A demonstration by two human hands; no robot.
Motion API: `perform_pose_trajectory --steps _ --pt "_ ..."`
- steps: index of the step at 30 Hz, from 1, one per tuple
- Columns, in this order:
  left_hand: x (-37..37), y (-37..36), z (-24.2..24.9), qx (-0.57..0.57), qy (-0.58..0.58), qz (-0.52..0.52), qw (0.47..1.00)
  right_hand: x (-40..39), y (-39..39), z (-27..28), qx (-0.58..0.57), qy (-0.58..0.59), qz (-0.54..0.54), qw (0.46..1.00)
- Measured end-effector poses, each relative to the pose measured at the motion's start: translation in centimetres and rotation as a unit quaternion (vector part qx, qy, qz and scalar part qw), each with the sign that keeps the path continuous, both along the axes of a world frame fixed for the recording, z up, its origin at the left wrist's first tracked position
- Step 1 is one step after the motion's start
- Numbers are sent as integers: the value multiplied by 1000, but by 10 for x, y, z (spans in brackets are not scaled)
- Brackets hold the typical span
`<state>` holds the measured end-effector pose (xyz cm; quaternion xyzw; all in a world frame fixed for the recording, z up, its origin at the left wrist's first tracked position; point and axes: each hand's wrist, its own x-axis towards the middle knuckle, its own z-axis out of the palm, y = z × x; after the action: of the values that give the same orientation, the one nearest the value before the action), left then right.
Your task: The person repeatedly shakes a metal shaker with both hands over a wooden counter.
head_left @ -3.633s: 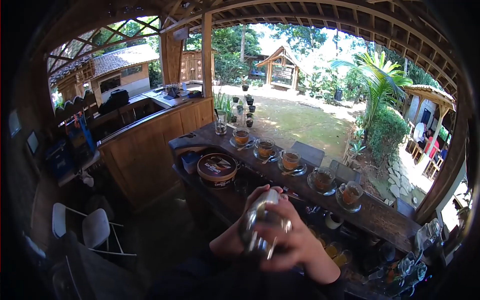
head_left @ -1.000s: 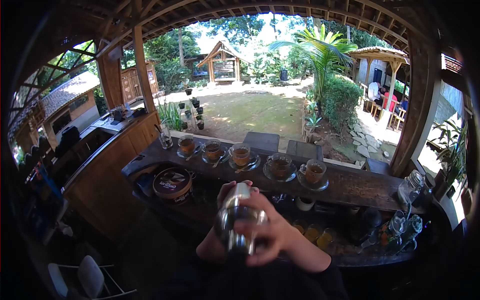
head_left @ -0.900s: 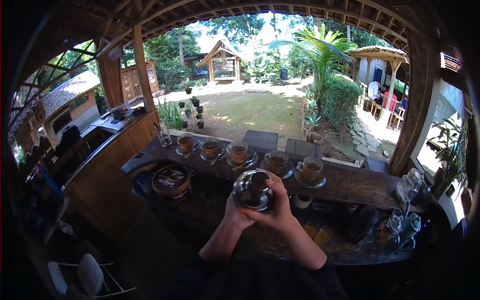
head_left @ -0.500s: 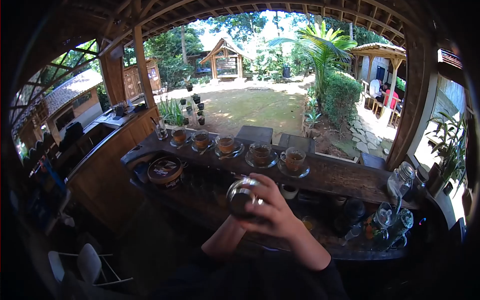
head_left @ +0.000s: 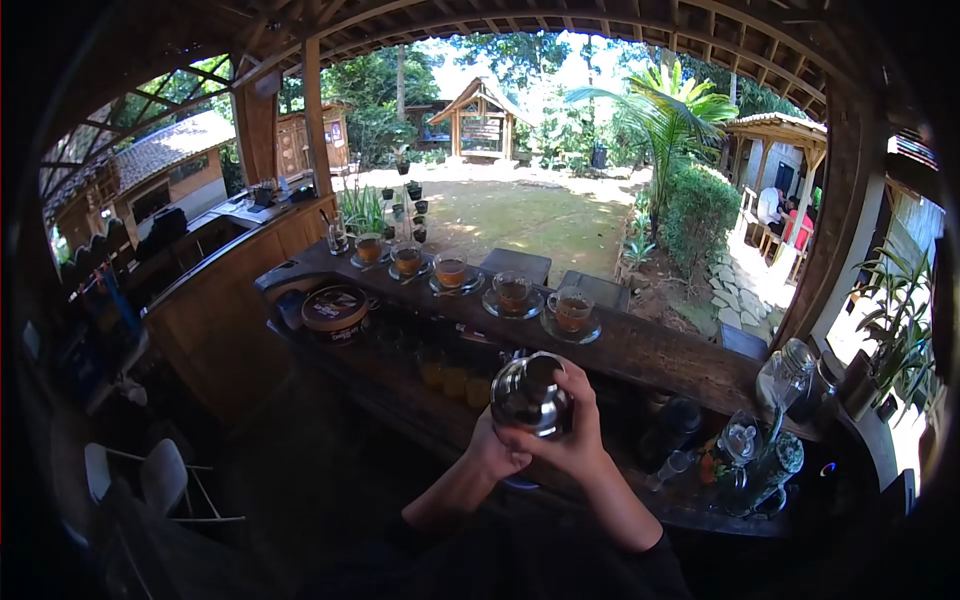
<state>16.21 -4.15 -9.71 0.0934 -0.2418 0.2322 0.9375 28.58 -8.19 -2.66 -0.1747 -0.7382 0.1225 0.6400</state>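
A shiny metal cocktail shaker (head_left: 532, 398), round end towards me, is held above the dark wooden counter. My right hand (head_left: 572, 432) wraps round its right side and lower edge, fingers curled. On the lower left, my left hand (head_left: 497, 447) closes round the same shaker, partly hidden by it and the right hand. Beyond the shaker, on the raised counter ledge, glass cups of amber drink stand on saucers in a row; the nearest are a cup (head_left: 573, 312) and another cup (head_left: 513, 292).
A round brown tub (head_left: 335, 310) sits at the counter's left. To the right stand glass jars (head_left: 788, 368), a glass pitcher (head_left: 742, 437) and a dark jar (head_left: 675, 425). White folding chairs (head_left: 165, 475) are at lower left. People (head_left: 785, 215) sit outside at far right.
Both hands and the shaker have moved right and slightly down in view. The shaker has turned, showing more of its rounded side. The camera view has shifted a little.
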Motion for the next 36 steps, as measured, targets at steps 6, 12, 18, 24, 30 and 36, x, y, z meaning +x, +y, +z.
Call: perform_pose_trajectory --steps 6,12,18,24,30,36 --pt "-27 -8 62 136 108 262 949 -16 -43 53 333 -125 159 921" --pt "-16 3 6 -81 101 245 961 -38 -9 12 -3 13 -7 1000" --pt "-71 31 82 184 41 244 951 -70 -24 63 315 -144 107 932" --pt "-108 88 -9 -65 201 182 960 -101 97 18 -73 11 2 997" --pt "-148 87 79 33 87 172 981 -144 72 74 325 -74 108 937" --pt "-164 99 31 -98 207 315 921 -180 124 36 91 -12 84 992"
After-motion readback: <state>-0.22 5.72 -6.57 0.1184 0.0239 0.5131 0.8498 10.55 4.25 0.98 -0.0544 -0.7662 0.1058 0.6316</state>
